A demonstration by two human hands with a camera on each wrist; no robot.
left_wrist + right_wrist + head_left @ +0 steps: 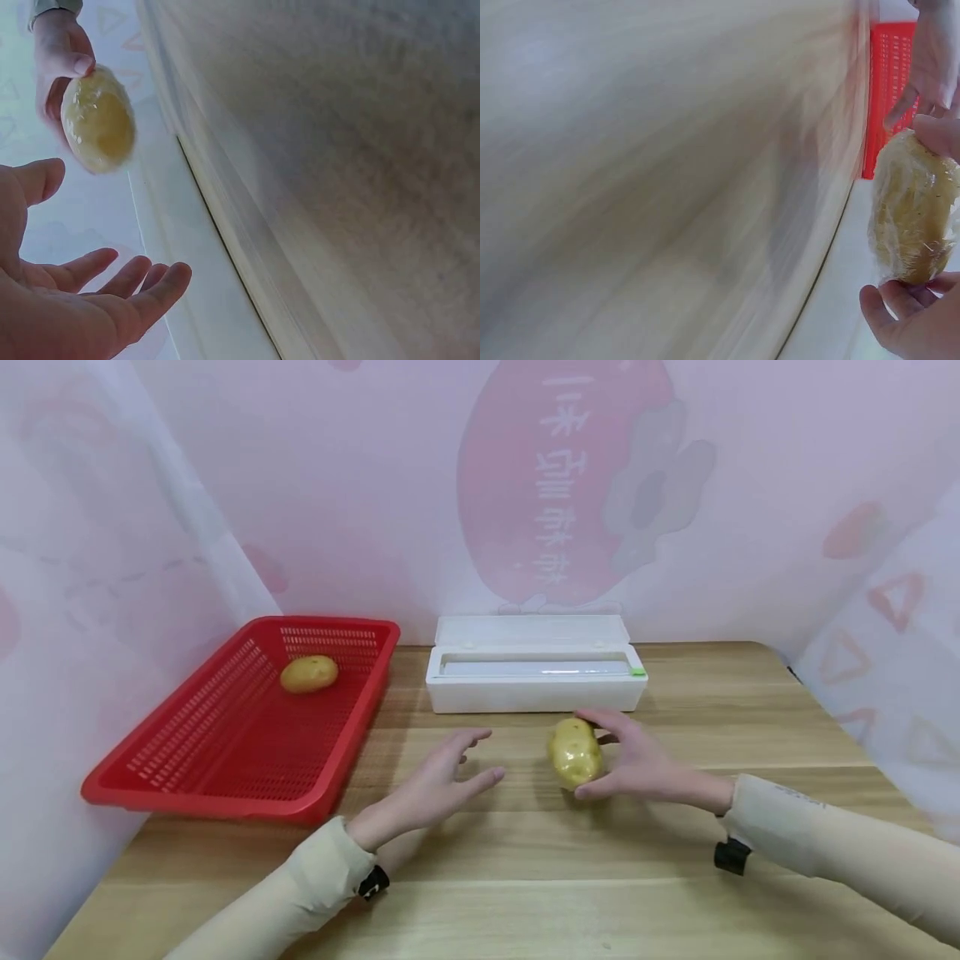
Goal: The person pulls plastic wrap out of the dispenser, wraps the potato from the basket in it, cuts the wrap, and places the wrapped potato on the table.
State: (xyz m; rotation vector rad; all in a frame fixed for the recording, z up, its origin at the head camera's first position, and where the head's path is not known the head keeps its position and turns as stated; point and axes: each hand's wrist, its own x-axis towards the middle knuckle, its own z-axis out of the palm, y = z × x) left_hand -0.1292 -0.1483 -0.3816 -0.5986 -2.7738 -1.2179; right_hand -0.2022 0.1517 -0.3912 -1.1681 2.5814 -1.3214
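My right hand grips a yellow potato between thumb and fingers, over the wooden table. In the right wrist view clear plastic film covers the potato, wrinkled along its side. The thumb is at one end of the potato and the fingertips at the other. To the left, my left hand is apart from the potato, its fingers spread and loosely bent, holding nothing. Behind the hands stands a white cling film box, lid raised, with a pale roll inside.
On the left of the table is a red perforated basket. Another potato lies inside it, near the far end. Printed pink-white sheets close off the back and both sides of the table.
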